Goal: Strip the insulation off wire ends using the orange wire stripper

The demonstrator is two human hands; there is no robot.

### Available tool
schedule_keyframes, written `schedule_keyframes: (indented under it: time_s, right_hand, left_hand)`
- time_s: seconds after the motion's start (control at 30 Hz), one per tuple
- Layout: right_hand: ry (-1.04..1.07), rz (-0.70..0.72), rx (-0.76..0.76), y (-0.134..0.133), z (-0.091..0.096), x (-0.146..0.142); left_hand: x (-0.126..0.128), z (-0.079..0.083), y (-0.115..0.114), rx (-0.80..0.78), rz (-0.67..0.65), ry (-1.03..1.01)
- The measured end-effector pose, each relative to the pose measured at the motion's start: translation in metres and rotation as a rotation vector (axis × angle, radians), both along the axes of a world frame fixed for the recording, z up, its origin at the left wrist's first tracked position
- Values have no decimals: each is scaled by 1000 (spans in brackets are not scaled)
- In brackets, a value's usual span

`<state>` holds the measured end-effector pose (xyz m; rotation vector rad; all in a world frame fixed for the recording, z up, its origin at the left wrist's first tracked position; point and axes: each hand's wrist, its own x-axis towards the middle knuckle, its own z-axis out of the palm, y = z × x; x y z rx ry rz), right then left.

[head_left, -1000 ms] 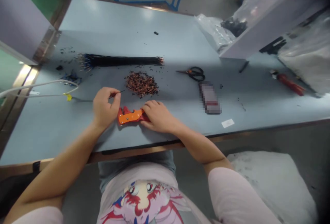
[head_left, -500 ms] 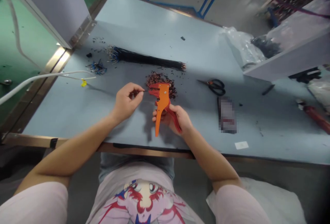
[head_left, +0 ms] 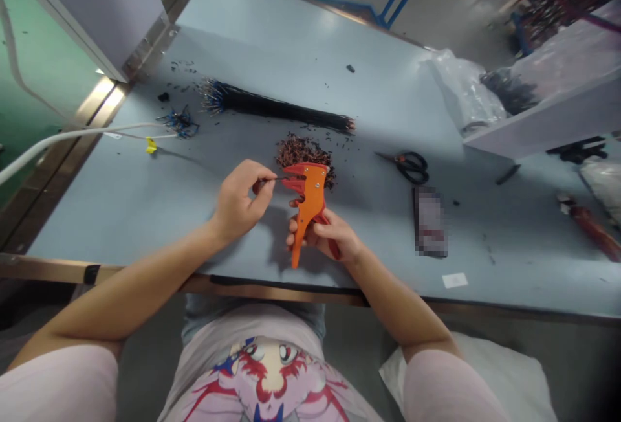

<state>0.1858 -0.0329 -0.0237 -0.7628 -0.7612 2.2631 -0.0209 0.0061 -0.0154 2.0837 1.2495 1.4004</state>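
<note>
As right hand [head_left: 324, 235] grips stripper [head_left: 306, 210], left hand's [head_left: 237, 205] wire [head_left: 270, 179] now reaches jaws

hands [head_left: 237, 205] [head_left: 330, 237]: 2 | wire strippers [head_left: 308, 205]: 1 | scissors [head_left: 411, 167]: 1 | wire bundle [head_left: 276, 111]: 1

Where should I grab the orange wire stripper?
Wrap your hand around the long orange handle and red lever of the wire stripper, coming from the near side, like the right hand. The handle's end points toward you; the jaws are up top.
</note>
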Motion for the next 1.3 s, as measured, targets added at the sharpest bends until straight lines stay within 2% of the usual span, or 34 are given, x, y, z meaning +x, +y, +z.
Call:
schedule_keyframes:
  time_s: [0.3, 0.43, 0.5, 0.67, 0.9, 1.0, 1.17, 1.3]
  right_hand:
    - [-19, -32, 94, 0, -2, 0]
    - [-53, -68, 136, -3, -1, -1]
    - [-54, -73, 146, -5, 0, -2]
    - [-48, -51, 166, -10, 3, -5]
    - [-57, -49, 200, -12, 3, -6]
    - [-54, -57, 199, -11, 6, -4]
    - [-115, -98, 237, -9, 11, 1]
    - [-132, -65, 267, -9, 12, 2]
  left_hand:
    - [4, -2, -1, -23, -28, -60]
    - [7, -9, -3, -11, -125, -47]
    - [10, -12, -6, -60, -174, -32]
    - [14, -13, -14, -224, -182, -87]
    - [16, -9, -14, -254, -279, -202]
    - [14, -6, -12, -208, -228, -198]
    - [4, 4, -6, -36, -25, -164]
    - [0, 6, -1, -26, 38, -115]
